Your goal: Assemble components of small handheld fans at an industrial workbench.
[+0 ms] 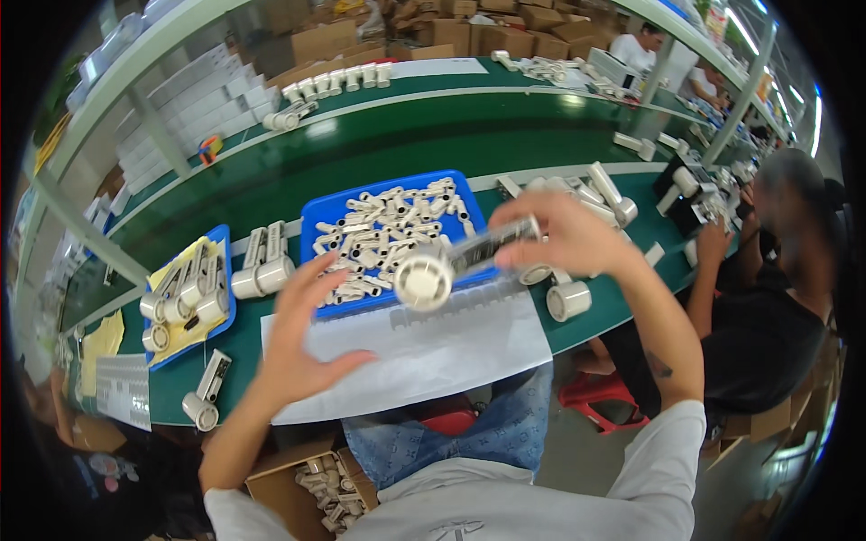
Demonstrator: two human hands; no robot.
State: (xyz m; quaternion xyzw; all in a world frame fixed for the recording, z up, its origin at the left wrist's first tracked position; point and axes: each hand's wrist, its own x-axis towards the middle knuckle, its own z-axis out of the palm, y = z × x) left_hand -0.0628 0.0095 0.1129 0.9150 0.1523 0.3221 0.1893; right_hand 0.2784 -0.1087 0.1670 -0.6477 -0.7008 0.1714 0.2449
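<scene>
Head view: right hand (564, 236) gripped a white gadget (462, 257) above the near edge of a blue tray (329, 206); left hand (296, 353) spread wide over paper (433, 361); other gadgets (568, 300) crowded past the tray's right edge.

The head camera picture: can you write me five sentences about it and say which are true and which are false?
1. The right hand holds a white device with a round head. True.
2. The left hand grips it too. False: the left hand is open and holds nothing.
3. The big blue tray holds lots of small white parts. True.
4. The stool is green. False: the stool is red.
5. A white sheet lies on the table. True.
</scene>
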